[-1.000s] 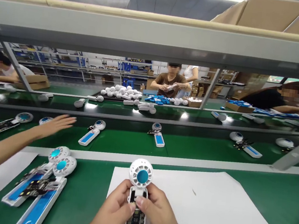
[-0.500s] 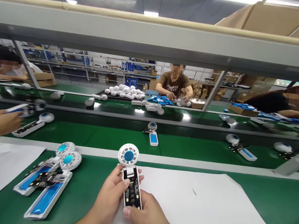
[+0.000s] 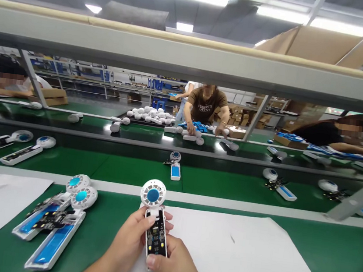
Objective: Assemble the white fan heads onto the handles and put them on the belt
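Left of the white sheet (image 3: 252, 259), two open fan units (image 3: 55, 222) lie spare. Over the sheet's near-left part, left hand (image 3: 130, 244) and right hand (image 3: 178, 270) both clasp the handheld fan (image 3: 154, 221), board up. Best: steady the handle, thumbs seat the board squarely.

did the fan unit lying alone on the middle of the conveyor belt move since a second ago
Yes. The fan unit has shifted left along the conveyor belt, judged against the slanted shelf post behind it.

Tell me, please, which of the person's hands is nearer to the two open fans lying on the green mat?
Left. The left hand holds the fan unit on the side facing the two open fans; the right hand sits on its far side.
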Available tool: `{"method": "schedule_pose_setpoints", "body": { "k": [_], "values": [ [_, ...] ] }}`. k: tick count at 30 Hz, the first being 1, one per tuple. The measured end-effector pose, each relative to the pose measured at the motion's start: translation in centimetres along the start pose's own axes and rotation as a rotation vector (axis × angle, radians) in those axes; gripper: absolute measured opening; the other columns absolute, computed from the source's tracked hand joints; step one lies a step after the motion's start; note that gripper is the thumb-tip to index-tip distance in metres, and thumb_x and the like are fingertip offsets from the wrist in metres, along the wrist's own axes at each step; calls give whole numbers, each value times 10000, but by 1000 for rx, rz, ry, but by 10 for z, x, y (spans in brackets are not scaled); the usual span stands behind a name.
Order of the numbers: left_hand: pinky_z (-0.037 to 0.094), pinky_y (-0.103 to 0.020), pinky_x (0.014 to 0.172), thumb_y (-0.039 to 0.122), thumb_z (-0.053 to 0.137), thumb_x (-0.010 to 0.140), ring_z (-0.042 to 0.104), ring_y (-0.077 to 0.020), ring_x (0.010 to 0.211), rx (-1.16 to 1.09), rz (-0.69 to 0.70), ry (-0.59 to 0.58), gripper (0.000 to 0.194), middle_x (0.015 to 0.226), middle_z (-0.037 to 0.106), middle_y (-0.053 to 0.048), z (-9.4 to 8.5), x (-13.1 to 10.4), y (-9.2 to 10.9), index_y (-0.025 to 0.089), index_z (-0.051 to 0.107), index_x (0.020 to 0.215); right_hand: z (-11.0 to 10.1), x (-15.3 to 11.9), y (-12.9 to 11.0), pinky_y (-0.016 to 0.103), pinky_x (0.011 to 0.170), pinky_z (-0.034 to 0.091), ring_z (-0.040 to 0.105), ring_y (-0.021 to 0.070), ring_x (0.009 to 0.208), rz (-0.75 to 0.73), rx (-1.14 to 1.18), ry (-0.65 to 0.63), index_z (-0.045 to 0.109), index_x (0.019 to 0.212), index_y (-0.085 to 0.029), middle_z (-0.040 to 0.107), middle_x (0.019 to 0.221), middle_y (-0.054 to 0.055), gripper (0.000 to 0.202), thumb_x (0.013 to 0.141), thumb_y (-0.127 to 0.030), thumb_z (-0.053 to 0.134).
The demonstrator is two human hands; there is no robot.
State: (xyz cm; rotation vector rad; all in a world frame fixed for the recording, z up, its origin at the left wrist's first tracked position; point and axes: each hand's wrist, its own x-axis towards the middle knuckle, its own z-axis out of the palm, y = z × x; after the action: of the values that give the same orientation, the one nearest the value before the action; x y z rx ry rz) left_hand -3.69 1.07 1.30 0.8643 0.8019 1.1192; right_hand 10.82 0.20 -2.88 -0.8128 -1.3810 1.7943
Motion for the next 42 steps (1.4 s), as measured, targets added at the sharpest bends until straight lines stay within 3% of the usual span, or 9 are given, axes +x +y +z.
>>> {"method": "schedule_pose_setpoints", "body": {
  "k": [5, 14, 19, 24, 28, 32, 36, 39, 42],
  "values": [
    [523, -450, 951, 324, 646, 884, 672, -294, 1040, -44, 24, 2, 323, 1178, 667, -197, -3, 4, -4, 93, 621, 1107, -3, -1, 2, 163, 610, 273, 368, 53, 672, -35, -68, 11, 595, 951, -101, 477, 724, 2, 664, 695, -705, 693],
    [505, -520, 965, 437, 665, 834, 655, -373, 1113, 14, 43, -174, 543, 1266, 637, -210, -18, 10, 3, 113, 570, 1259, -11, 1, 12, 161, 547, 274, 333, 48, 578, -22, -53, -37, 547, 964, -129, 389, 618, -33, 673, 699, -737, 658],
    [532, -404, 878, 447, 664, 867, 690, -300, 973, 199, 88, -87, 422, 1033, 710, -188, -27, 11, -3, 72, 628, 1057, -11, 2, 10, 174, 619, 359, 427, 71, 687, -54, -66, -11, 574, 996, -117, 496, 752, 16, 708, 685, -747, 662],
    [546, -365, 812, 492, 572, 890, 689, -265, 947, 341, 89, 85, 534, 1070, 696, -151, -24, 15, -2, 118, 502, 1265, -9, 9, 11, 164, 528, 361, 428, 39, 575, -48, -53, 61, 510, 1026, -126, 512, 780, -3, 740, 686, -772, 630],
    [544, -348, 770, 404, 397, 978, 684, -218, 897, 578, 64, 382, 453, 1071, 676, -104, -48, 59, 37, 167, 418, 1364, -14, 12, 6, 169, 379, 279, 347, 27, 424, -5, -53, 137, 430, 1147, -140, 498, 744, -41, 778, 742, -797, 536],
    [507, -423, 916, 389, 479, 986, 618, -223, 1035, 980, 22, 729, 378, 1151, 617, -109, -88, 130, 89, 129, 532, 1255, -21, 11, -3, 138, 489, 343, 479, 52, 556, 39, -81, 142, 593, 1107, -157, 581, 717, -8, 571, 787, -628, 639],
    [348, -545, 1098, 348, 559, 949, 436, -308, 1314, 1303, -19, 859, 376, 1366, 493, -138, -112, 176, 113, 131, 540, 1255, -30, 13, -10, 174, 518, 390, 523, 85, 573, 69, -83, 117, 687, 959, -174, 601, 671, 6, 461, 696, -548, 754],
    [140, -629, 1166, 324, 542, 942, 197, -371, 1455, 1490, 69, 793, 389, 1499, 353, -163, -115, 198, 119, 118, 526, 1271, -37, 19, -12, 202, 515, 428, 532, 97, 544, 65, -67, 68, 709, 908, -200, 603, 665, 2, 407, 652, -506, 789],
    [277, -498, 1155, 397, 527, 935, 394, -311, 1381, 1577, 180, 489, 441, 1422, 481, -163, -110, 225, 118, 115, 526, 1274, -41, 26, -11, 202, 515, 443, 546, 93, 540, 34, -42, 24, 720, 880, -221, 626, 695, 0, 356, 651, -483, 792]
  ]
}}
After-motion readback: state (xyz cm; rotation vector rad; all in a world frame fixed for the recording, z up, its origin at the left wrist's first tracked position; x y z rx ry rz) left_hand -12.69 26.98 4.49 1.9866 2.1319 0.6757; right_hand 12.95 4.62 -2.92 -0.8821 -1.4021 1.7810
